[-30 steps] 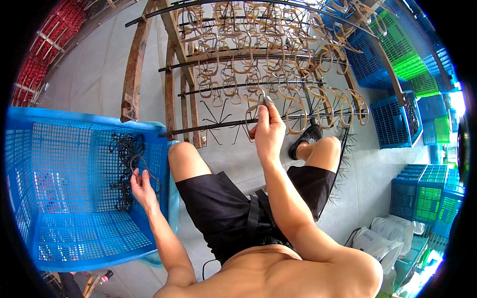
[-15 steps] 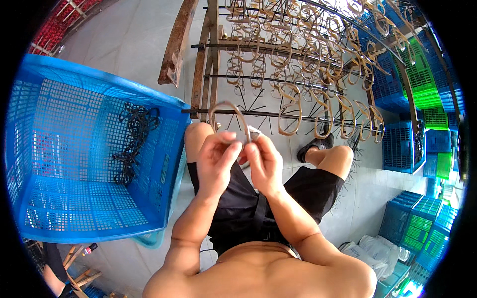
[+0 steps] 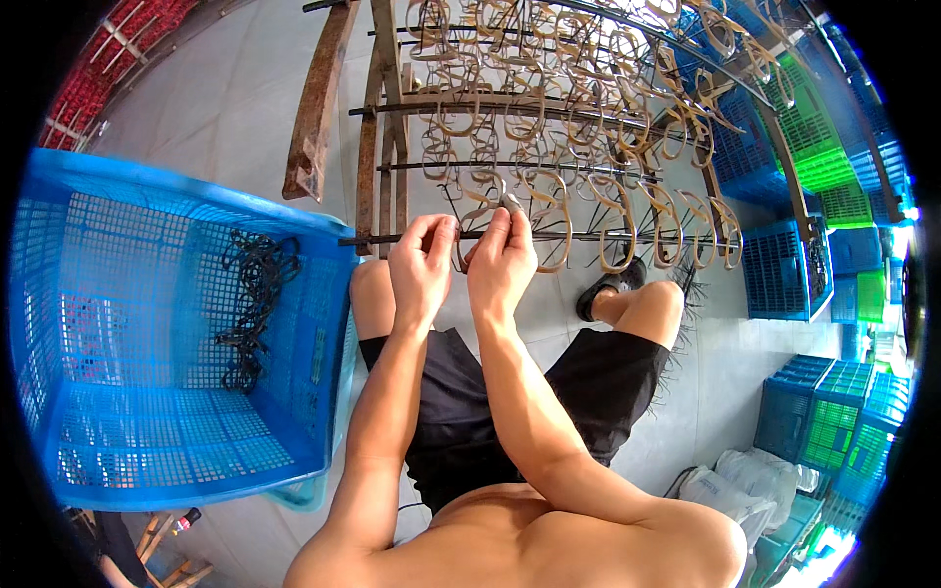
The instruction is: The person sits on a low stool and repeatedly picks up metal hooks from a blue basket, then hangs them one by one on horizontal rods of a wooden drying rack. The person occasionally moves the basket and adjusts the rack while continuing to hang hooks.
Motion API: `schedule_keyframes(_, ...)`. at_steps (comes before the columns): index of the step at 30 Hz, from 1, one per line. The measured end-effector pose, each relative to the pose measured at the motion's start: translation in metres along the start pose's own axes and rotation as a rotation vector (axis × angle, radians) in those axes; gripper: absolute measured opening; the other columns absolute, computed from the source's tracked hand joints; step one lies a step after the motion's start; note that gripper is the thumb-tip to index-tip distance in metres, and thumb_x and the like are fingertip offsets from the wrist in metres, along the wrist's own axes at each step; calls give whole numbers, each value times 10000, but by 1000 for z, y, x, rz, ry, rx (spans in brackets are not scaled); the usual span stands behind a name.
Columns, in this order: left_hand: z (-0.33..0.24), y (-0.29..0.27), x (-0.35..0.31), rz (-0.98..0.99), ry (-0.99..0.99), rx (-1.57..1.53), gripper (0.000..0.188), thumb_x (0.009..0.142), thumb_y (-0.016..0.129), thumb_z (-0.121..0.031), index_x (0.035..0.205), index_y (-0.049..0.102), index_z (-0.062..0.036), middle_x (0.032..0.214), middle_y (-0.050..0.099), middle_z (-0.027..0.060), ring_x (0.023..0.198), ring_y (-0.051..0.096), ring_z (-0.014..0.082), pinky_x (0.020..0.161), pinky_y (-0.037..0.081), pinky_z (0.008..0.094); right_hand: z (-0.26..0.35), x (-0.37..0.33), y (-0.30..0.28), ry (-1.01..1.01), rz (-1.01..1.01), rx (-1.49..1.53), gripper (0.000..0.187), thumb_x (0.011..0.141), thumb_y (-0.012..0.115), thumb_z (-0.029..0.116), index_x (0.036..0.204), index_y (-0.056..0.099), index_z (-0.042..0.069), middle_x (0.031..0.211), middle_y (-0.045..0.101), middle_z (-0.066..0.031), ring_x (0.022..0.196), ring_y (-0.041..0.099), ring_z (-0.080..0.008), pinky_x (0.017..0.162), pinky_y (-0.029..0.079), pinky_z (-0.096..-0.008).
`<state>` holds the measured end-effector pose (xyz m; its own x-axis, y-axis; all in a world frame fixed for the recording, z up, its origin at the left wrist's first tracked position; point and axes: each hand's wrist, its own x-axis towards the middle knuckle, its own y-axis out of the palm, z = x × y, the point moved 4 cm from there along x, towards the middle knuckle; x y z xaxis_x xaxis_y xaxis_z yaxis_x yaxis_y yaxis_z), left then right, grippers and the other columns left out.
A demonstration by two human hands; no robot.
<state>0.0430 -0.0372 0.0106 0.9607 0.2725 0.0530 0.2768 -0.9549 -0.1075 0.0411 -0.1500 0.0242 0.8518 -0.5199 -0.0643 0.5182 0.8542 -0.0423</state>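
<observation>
My left hand (image 3: 421,267) and my right hand (image 3: 501,260) are raised side by side at the lowest dark metal rod (image 3: 588,236) of a wooden rack (image 3: 377,127). Between them they pinch a tan curved loop piece (image 3: 482,211) against that rod, the right fingers on its top. Several similar tan loops (image 3: 549,147) hang along the rods above and to the right. A large blue mesh crate (image 3: 176,343) stands at my left with a tangle of dark pieces (image 3: 250,294) inside.
I sit with knees apart in black shorts (image 3: 578,382) on a pale floor, a black sandal (image 3: 603,289) on my right foot. Stacked blue and green crates (image 3: 833,421) stand at right, red crates (image 3: 83,88) at upper left, white bags (image 3: 735,485) lower right.
My left hand left the blue crate and joined the right hand. Both hands brought a tan loop up to the lowest rod. The view swung toward the rack.
</observation>
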Motion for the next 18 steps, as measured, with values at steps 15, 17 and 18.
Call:
schedule_keyframes(15, -4, 0, -5, 26, -54, -80, 222, 917, 554, -174, 941, 629, 34, 749, 651, 59, 650, 552, 70, 570, 435, 208, -14, 4, 6, -19, 34, 48, 202, 938, 484, 167, 854, 536, -10, 551, 462, -34, 484, 375, -95, 439, 336, -280)
schedule_keyframes(17, -3, -4, -5, 62, -119, -116, 216, 920, 552, -164, 940, 626, 38, 759, 656, 69, 671, 572, 80, 600, 456, 218, -9, 2, 8, -39, 63, 44, 194, 939, 489, 160, 851, 535, -7, 567, 499, -40, 488, 414, -84, 443, 362, -271)
schedule_keyframes(18, 0, -4, -6, 69, -126, -177, 221, 922, 550, -167, 940, 627, 39, 762, 657, 68, 677, 572, 78, 601, 456, 216, -5, 0, 9, -49, 78, 44, 190, 939, 492, 156, 849, 535, -5, 575, 517, -42, 490, 434, -79, 445, 375, -267)
